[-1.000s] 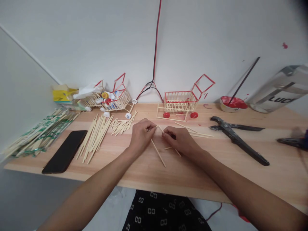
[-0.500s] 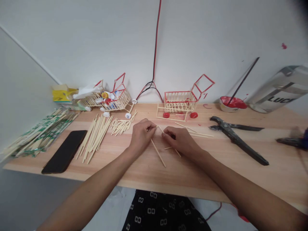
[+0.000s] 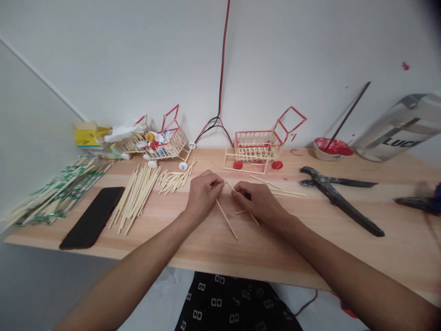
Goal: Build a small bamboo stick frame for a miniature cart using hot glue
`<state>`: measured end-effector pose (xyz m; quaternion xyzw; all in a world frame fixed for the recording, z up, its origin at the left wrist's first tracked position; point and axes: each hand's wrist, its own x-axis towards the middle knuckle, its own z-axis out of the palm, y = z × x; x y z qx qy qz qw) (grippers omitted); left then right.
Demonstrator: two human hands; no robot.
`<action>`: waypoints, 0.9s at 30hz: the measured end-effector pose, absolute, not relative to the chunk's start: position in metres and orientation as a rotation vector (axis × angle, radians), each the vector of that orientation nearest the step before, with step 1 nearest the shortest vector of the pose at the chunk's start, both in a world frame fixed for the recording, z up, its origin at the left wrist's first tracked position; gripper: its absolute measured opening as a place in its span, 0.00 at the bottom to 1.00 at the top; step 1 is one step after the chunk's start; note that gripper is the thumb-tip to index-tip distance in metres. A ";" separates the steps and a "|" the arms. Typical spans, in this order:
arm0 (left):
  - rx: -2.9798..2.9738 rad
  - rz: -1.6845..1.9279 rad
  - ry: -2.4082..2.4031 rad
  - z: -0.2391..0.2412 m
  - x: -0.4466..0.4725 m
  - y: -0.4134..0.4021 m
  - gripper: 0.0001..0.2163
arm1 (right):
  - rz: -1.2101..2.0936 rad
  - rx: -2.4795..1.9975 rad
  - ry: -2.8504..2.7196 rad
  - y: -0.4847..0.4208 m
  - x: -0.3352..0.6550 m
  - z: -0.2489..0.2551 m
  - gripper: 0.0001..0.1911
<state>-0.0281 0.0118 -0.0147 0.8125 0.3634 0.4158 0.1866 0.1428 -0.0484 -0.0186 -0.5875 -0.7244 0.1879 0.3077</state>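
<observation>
My left hand (image 3: 206, 192) is closed in a pinch around a thin wooden stick (image 3: 226, 219), whose free part slants down toward the table's front edge. Close beside it, my right hand (image 3: 260, 201) is closed on another wooden stick (image 3: 254, 219), its lower end sticking out under the palm. The upper ends of the two sticks come near each other between my fingertips; whether they touch I cannot tell. A short stick piece (image 3: 240, 212) shows at the right hand's edge. Behind the hands stands a small stick-built shopping cart (image 3: 258, 146) with red trim and red wheels.
Loose sticks (image 3: 138, 197), shorter pieces (image 3: 174, 180), a phone (image 3: 92, 218) and wrapped chopsticks (image 3: 62, 191) lie left. White-wheeled carts (image 3: 168, 142) stand behind them. To the right are pliers (image 3: 336, 195), a red paint cup (image 3: 330, 154) with a brush and a large bottle (image 3: 396, 131).
</observation>
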 end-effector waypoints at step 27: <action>2.291 1.157 1.027 -0.016 -0.028 0.012 0.06 | 0.448 -1.562 -1.927 -0.048 0.142 -0.020 0.10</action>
